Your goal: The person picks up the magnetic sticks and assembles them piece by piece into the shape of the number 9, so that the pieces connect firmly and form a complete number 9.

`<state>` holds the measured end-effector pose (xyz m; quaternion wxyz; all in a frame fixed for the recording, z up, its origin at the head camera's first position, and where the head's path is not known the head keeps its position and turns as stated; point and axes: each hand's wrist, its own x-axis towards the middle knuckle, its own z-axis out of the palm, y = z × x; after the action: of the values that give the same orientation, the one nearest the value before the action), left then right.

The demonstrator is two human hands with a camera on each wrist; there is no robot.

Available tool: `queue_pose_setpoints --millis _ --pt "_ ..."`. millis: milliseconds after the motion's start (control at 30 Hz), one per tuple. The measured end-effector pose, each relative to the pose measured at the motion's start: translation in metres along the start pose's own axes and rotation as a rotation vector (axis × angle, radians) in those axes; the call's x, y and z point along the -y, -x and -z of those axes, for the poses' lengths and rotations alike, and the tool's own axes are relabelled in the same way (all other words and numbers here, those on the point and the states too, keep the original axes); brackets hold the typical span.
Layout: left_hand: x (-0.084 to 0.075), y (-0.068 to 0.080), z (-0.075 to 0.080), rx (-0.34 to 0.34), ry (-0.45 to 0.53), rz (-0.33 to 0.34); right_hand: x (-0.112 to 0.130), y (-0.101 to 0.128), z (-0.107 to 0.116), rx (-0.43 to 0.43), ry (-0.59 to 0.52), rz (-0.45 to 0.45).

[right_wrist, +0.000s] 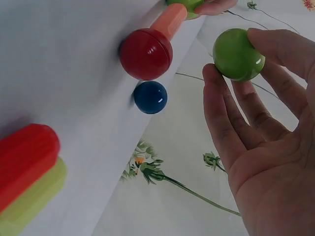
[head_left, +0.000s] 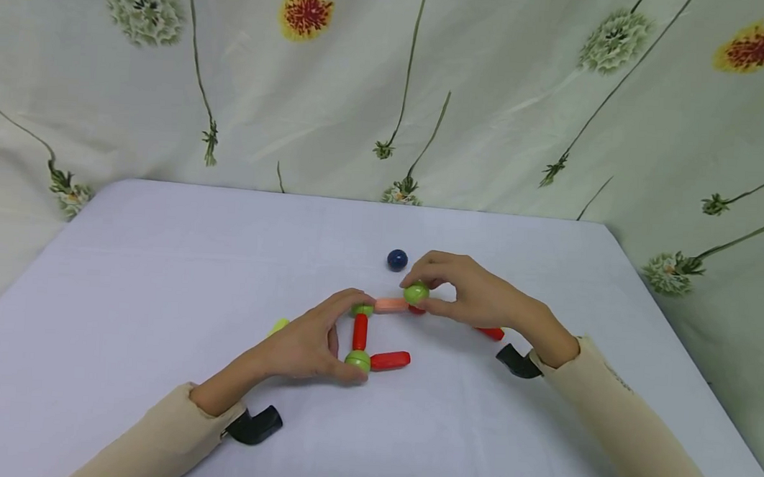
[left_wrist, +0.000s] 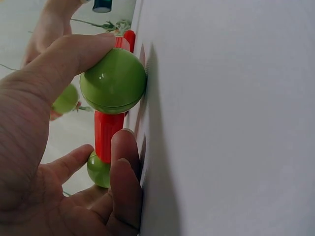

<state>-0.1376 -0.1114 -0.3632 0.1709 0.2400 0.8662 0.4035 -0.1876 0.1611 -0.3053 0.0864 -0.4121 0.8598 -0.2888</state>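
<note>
My left hand [head_left: 312, 336] spans a toy frame of balls and sticks on the table, thumb on the near green ball [head_left: 358, 361] and fingers at the far green ball [head_left: 363, 310]. A red stick [head_left: 360, 332] joins these balls. Another red stick [head_left: 391, 361] points right from the near one. From the far ball a salmon stick [head_left: 390, 305] runs to a red ball [right_wrist: 146, 54]. Above that red ball, my right hand [head_left: 476, 290] pinches a loose green ball [right_wrist: 239, 55] between thumb and fingertips.
A dark blue ball [head_left: 397, 260] lies behind the frame. By the right forearm are a red stick [head_left: 490, 333] and a yellow-green stick [right_wrist: 37, 196]. A yellow-green piece [head_left: 279, 326] shows partly behind the left hand. Flowered cloth [head_left: 336, 121] hangs beyond the table's far edge.
</note>
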Motion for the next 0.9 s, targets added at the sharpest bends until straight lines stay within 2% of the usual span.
queue_pose_setpoints --millis 267,400,500,733,900 --pt "0.001 0.0 0.0 0.006 0.001 -0.017 -0.002 0.025 -0.012 0.029 0.038 -0.036" --pt "0.002 0.0 0.001 0.009 0.006 -0.02 -0.005 0.032 -0.015 0.045 0.032 -0.082" --pt "0.003 0.001 0.0 0.004 0.001 -0.019 -0.006 0.035 -0.018 0.066 0.02 -0.112" --pt "0.003 0.001 -0.001 0.003 -0.006 -0.014 -0.002 0.036 -0.024 0.125 0.0 -0.074" --pt "0.002 -0.001 -0.001 0.007 0.005 -0.005 -0.002 0.036 -0.03 0.149 0.011 -0.113"
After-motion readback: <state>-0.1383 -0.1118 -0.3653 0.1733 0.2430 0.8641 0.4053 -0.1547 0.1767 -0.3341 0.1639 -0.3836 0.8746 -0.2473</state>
